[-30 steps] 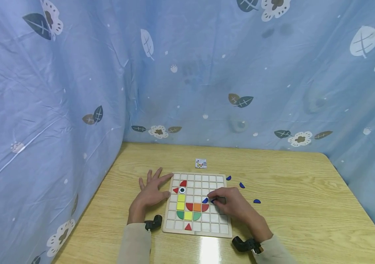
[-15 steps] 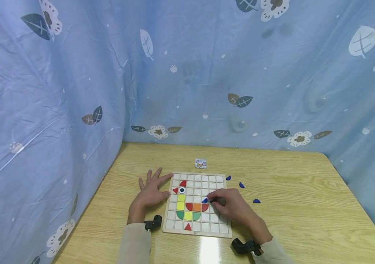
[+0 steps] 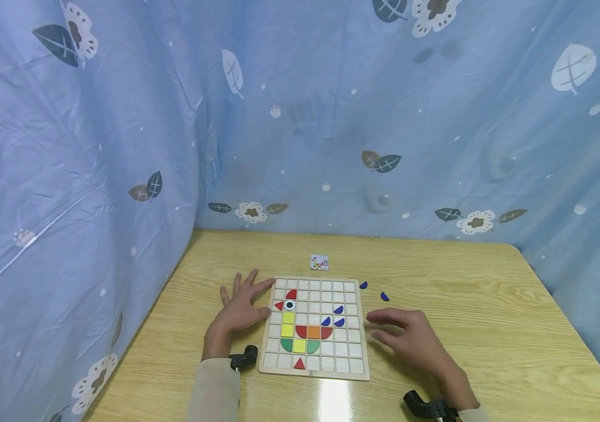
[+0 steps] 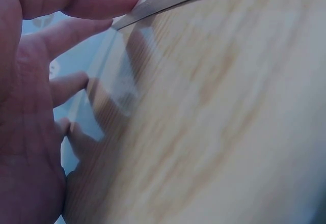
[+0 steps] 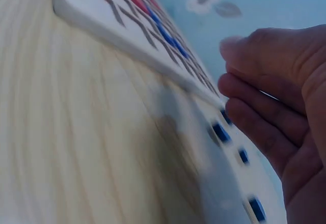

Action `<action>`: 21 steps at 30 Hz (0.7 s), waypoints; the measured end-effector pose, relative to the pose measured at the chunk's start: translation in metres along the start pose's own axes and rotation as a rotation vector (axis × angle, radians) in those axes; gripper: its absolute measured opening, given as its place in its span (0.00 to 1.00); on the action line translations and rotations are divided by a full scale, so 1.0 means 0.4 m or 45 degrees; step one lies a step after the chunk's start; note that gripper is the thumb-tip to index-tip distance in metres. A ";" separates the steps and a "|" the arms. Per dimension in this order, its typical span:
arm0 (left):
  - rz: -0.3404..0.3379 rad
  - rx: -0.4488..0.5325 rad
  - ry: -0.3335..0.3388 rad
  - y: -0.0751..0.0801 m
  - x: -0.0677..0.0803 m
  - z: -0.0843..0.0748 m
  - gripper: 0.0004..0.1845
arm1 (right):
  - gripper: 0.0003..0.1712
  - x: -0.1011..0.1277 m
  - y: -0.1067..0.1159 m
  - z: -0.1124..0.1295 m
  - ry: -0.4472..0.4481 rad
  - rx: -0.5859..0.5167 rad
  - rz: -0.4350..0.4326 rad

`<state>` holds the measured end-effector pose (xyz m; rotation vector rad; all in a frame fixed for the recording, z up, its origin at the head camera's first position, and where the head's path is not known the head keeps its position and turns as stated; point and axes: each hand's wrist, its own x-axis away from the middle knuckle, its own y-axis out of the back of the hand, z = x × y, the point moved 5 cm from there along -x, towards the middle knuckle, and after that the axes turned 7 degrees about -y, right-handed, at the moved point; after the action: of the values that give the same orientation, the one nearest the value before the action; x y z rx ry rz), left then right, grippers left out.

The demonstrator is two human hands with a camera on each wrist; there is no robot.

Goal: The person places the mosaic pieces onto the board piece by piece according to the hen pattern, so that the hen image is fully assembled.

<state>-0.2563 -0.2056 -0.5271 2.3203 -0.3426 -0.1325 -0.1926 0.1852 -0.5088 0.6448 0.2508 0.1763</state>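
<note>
Left hand: the left hand (image 3: 240, 309) is laid flat on the table with its fingers spread; a fingertip (image 4: 122, 0) is pressed against the left edge of the board, and nothing is held.
Right hand: the right hand (image 3: 407, 338) is held just above the table, right of the board, with fingers loosely extended and nothing pinched between them.
Board: a square pale wooden grid board (image 3: 349, 366) is set on the table between the two hands.
Figure on board: a bird-like shape is formed by red, yellow, orange and green flat tiles (image 3: 300, 333) in the board's left and middle cells.
Blue pieces on board: three small dark-blue leaf-shaped tiles (image 3: 334, 317) are seated in cells right of the coloured figure.
Loose blue pieces: two more dark-blue leaf-shaped tiles (image 3: 385, 296) are left on the table beyond the board's far right corner, ahead of the right hand.
Card: a small printed pattern card (image 3: 319, 262) is placed just behind the board.
Surface: a light wood-grain table (image 3: 490, 305) is enclosed by a blue floral curtain (image 3: 331, 117).
</note>
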 end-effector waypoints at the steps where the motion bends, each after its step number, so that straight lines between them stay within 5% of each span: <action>1: -0.001 0.002 0.000 0.000 0.000 0.000 0.42 | 0.17 0.008 0.013 -0.009 -0.029 -0.017 0.001; 11: -0.003 0.009 0.002 0.002 0.004 0.002 0.42 | 0.18 0.062 0.125 -0.057 -0.090 0.004 -0.068; 21: -0.009 0.023 -0.016 0.003 0.003 -0.003 0.41 | 0.19 0.020 0.126 -0.049 -0.030 0.037 -0.003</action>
<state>-0.2551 -0.2059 -0.5254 2.3396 -0.3430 -0.1484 -0.1946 0.2379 -0.4946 0.6748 0.2320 0.1633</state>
